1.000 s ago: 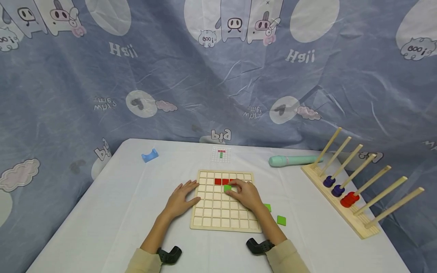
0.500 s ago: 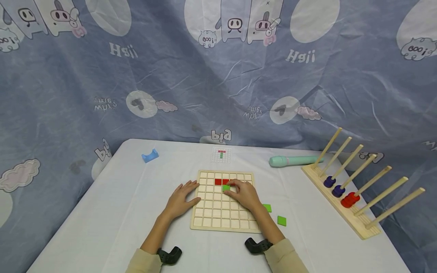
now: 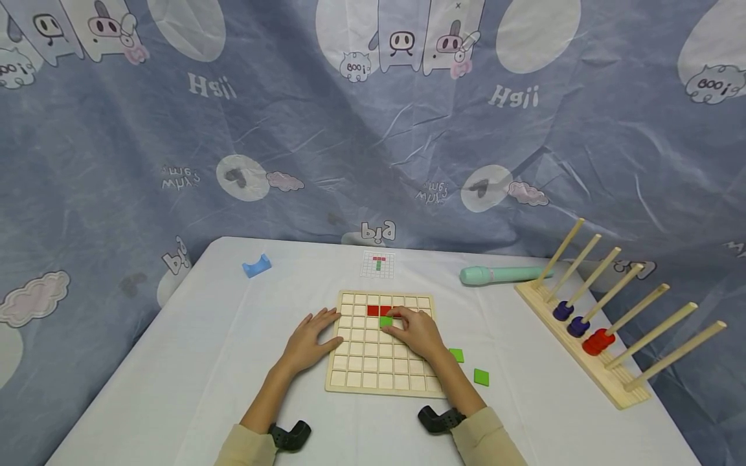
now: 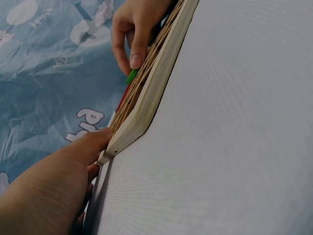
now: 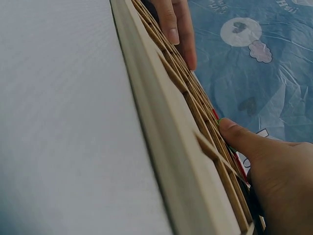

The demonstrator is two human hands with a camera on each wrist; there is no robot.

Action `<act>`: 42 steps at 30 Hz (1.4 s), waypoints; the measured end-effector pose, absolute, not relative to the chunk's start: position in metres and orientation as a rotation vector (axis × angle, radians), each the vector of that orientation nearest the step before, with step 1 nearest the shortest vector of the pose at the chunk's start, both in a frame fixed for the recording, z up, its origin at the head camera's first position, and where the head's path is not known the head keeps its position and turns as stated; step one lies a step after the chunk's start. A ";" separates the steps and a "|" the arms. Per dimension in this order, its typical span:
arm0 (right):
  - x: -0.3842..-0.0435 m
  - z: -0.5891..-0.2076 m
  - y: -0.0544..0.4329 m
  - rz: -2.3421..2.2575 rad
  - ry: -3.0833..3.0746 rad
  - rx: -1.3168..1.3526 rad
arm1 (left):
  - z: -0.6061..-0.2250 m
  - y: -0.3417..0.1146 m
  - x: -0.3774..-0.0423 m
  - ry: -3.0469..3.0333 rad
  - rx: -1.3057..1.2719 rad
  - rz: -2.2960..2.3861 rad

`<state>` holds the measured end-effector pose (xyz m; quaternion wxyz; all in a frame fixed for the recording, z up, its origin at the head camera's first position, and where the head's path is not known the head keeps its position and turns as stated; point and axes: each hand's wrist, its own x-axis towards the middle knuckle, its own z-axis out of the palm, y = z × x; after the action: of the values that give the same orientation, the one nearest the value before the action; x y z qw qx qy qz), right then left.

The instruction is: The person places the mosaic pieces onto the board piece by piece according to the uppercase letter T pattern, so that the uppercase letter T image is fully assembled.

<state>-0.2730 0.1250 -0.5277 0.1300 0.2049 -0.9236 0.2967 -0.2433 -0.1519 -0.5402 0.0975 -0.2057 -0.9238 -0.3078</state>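
A wooden grid board [image 3: 370,364] lies in the middle of the white table. Red square tiles [image 3: 373,310] sit in a row near its far side, the rightmost partly covered by fingers. My right hand [image 3: 421,331] pinches a green square tile [image 3: 385,321] between thumb and forefinger, just below the middle red one. In the left wrist view this green tile [image 4: 131,76] appears tilted under the thumb. At the board's left edge rests my left hand [image 3: 309,340], its fingers extended and its thumb touching the rim. Two loose green tiles [image 3: 481,377] lie right of the board.
Behind the board lies a pattern card [image 3: 377,265] with a red and green T. A blue curved piece [image 3: 256,266] is at the back left. To the right are a mint-green microphone-shaped object [image 3: 492,275] and a wooden peg rack [image 3: 574,340] with blue and red rings.
My right hand has shifted slightly left with the green tile, which now sits lower, level with a cell under the middle red tile. The left hand has stayed put.
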 end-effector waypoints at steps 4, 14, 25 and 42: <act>-0.272 -0.528 0.125 0.857 -2.683 0.599 | -0.540 -0.152 -0.243 -2.731 -0.612 -0.908; -0.267 -0.527 0.128 0.863 -2.668 0.625 | -0.540 -0.151 -0.241 -2.741 -0.619 -0.914; -0.250 -0.519 0.157 0.908 -2.617 0.639 | -0.541 -0.149 -0.245 -2.729 -0.629 -0.908; -0.209 -0.524 0.237 0.806 -2.571 0.573 | -0.540 -0.152 -0.245 -2.738 -0.612 -0.914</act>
<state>-0.2095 0.2372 -0.5238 0.1922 0.2043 -0.9159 0.2871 -0.2447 -0.1518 -0.5403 0.0952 -0.2063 -0.9237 -0.3084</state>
